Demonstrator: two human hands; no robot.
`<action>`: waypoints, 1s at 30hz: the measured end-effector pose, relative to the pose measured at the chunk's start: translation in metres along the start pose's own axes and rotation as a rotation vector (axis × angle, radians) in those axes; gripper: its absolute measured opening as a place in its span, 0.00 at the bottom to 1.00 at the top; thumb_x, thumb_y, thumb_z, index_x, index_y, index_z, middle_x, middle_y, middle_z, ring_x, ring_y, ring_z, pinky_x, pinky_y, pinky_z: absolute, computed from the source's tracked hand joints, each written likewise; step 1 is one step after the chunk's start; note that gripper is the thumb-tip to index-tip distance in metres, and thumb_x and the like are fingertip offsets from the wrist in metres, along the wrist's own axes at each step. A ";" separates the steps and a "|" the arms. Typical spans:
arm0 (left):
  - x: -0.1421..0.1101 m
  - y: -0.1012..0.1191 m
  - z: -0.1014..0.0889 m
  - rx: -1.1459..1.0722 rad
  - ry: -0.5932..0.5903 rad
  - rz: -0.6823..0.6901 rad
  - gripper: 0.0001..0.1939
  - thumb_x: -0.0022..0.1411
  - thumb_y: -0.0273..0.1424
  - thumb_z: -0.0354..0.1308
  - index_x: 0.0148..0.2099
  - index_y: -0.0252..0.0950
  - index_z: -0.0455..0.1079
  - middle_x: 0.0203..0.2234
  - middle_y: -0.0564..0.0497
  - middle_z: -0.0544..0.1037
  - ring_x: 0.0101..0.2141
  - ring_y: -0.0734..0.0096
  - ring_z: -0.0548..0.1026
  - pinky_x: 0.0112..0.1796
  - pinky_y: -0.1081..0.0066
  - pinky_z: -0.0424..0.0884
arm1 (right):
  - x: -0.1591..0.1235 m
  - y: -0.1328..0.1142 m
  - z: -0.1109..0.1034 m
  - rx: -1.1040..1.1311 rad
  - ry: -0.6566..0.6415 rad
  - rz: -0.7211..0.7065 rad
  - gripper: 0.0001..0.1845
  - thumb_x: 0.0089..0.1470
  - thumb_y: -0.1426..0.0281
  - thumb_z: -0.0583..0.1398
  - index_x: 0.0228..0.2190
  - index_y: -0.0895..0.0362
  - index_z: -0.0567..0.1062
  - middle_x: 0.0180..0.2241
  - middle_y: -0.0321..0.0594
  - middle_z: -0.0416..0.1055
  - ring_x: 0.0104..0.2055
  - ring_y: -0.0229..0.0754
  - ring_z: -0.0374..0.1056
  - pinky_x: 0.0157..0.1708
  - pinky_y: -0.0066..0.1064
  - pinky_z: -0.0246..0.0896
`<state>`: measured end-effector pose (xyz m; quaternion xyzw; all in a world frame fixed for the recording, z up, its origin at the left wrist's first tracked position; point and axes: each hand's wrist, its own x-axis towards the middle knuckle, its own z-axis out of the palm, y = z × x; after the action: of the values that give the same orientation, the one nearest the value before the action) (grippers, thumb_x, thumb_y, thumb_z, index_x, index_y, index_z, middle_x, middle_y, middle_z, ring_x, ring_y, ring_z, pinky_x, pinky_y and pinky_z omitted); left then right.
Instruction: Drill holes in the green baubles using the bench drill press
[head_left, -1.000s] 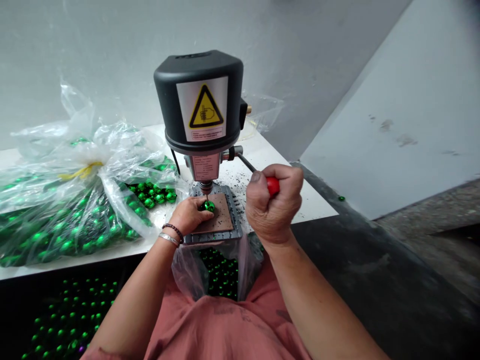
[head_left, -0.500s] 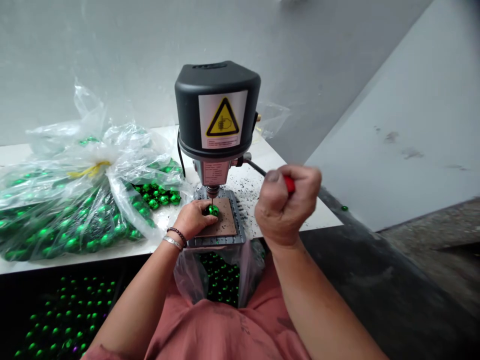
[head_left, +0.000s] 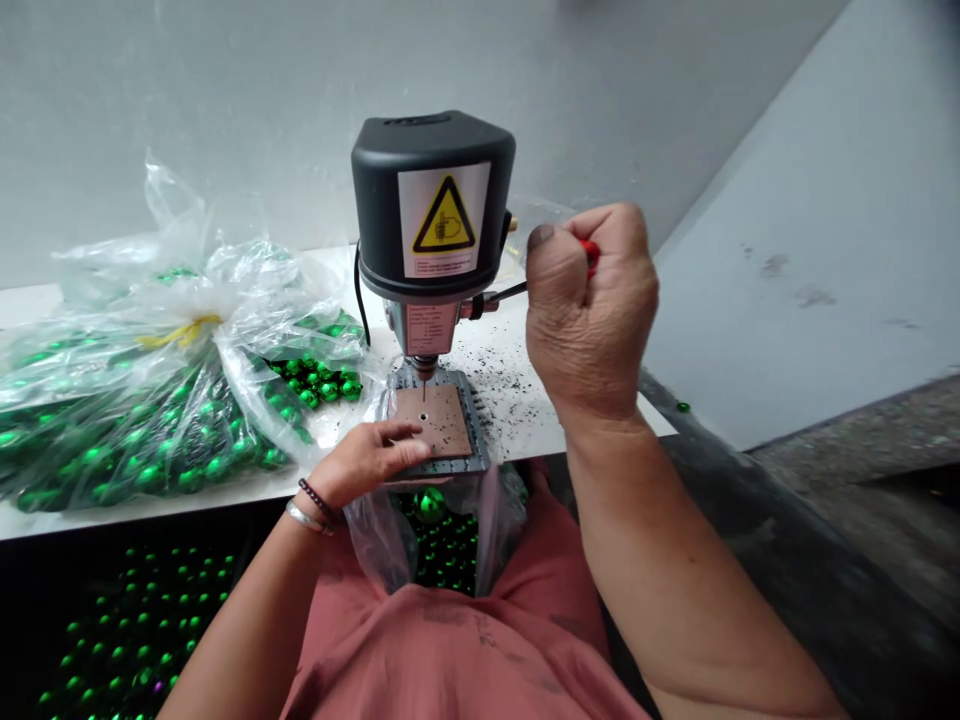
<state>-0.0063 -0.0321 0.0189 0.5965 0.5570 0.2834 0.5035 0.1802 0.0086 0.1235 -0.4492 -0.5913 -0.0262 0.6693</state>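
Observation:
A small black bench drill [head_left: 433, 205] with a yellow warning label stands on the white table [head_left: 525, 420]. My right hand [head_left: 590, 310] is closed round the red knob of the drill's lever [head_left: 591, 252], raised beside the drill head. The drill bit [head_left: 424, 385] hangs above a bare brown plate [head_left: 433, 420] with a small hole. My left hand [head_left: 367, 458] lies at the plate's front left edge, fingers spread and nothing in them. A green ball [head_left: 430, 503] is in mid-air just below the table edge, over a clear bag [head_left: 442, 540] of green balls in my lap.
A large clear plastic bag [head_left: 150, 400] full of shiny green balls lies on the table to the left. More green balls [head_left: 127, 630] fill a dark bin below the table. Black drilling chips [head_left: 499, 375] are scattered right of the drill. A grey wall [head_left: 810, 230] closes the right side.
My right hand lifted the lever, so the bit rose off the plate. My left hand let go of the green ball, which dropped off the plate toward the bag in my lap.

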 end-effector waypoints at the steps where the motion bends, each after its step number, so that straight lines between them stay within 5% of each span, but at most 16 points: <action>1: 0.001 0.001 0.001 -0.147 0.083 -0.051 0.28 0.46 0.51 0.58 0.40 0.32 0.72 0.33 0.46 0.77 0.30 0.69 0.73 0.31 0.70 0.68 | 0.000 0.000 0.000 0.000 -0.006 0.002 0.11 0.53 0.63 0.52 0.25 0.58 0.62 0.23 0.30 0.62 0.24 0.26 0.57 0.28 0.23 0.58; 3: 0.005 0.004 0.002 -0.479 0.210 -0.163 0.29 0.51 0.55 0.50 0.36 0.32 0.69 0.28 0.47 0.75 0.25 0.73 0.71 0.26 0.71 0.67 | 0.000 0.001 -0.001 0.000 -0.015 0.003 0.12 0.53 0.62 0.52 0.25 0.58 0.62 0.24 0.31 0.63 0.25 0.26 0.58 0.30 0.24 0.60; 6: 0.007 0.010 0.003 -0.847 0.183 -0.302 0.27 0.56 0.53 0.44 0.31 0.33 0.65 0.24 0.49 0.72 0.24 0.74 0.70 0.25 0.72 0.68 | -0.001 0.002 -0.001 0.006 -0.014 0.004 0.11 0.53 0.62 0.52 0.26 0.58 0.63 0.25 0.33 0.64 0.26 0.27 0.60 0.32 0.25 0.61; 11: 0.003 0.012 0.003 -0.946 0.164 -0.219 0.03 0.51 0.27 0.58 0.28 0.32 0.66 0.24 0.52 0.71 0.27 0.77 0.71 0.33 0.72 0.70 | -0.003 0.003 -0.002 0.029 -0.007 -0.013 0.10 0.53 0.63 0.52 0.25 0.57 0.62 0.23 0.31 0.63 0.24 0.26 0.56 0.27 0.23 0.58; 14: 0.001 0.008 0.005 -0.847 0.163 -0.151 0.11 0.43 0.22 0.61 0.34 0.32 0.69 0.25 0.53 0.72 0.28 0.79 0.70 0.37 0.72 0.69 | -0.004 0.003 -0.003 0.036 -0.023 -0.009 0.11 0.53 0.63 0.52 0.25 0.57 0.61 0.23 0.30 0.62 0.23 0.25 0.54 0.26 0.22 0.57; 19: 0.008 0.001 0.010 -0.434 0.218 -0.044 0.28 0.43 0.31 0.64 0.49 0.34 0.65 0.31 0.53 0.74 0.31 0.75 0.71 0.37 0.70 0.67 | -0.003 0.002 -0.003 0.036 -0.025 -0.002 0.10 0.53 0.64 0.52 0.25 0.57 0.59 0.21 0.28 0.56 0.22 0.25 0.53 0.26 0.21 0.55; 25: 0.029 -0.009 0.011 0.271 0.338 0.063 0.21 0.46 0.38 0.61 0.43 0.35 0.68 0.33 0.49 0.76 0.34 0.67 0.73 0.37 0.68 0.67 | -0.003 0.003 -0.003 0.038 -0.026 -0.009 0.11 0.53 0.63 0.51 0.24 0.56 0.59 0.20 0.29 0.53 0.22 0.26 0.53 0.24 0.20 0.53; 30: 0.034 -0.003 0.012 0.477 0.276 0.060 0.21 0.49 0.37 0.59 0.46 0.37 0.69 0.35 0.49 0.77 0.35 0.67 0.73 0.37 0.68 0.67 | -0.002 0.003 -0.005 0.020 -0.046 0.004 0.11 0.53 0.62 0.52 0.25 0.56 0.60 0.20 0.29 0.53 0.22 0.25 0.52 0.25 0.20 0.53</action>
<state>0.0111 -0.0038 0.0043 0.6700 0.6536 0.2378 0.2596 0.1852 0.0060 0.1204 -0.4442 -0.6058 -0.0089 0.6600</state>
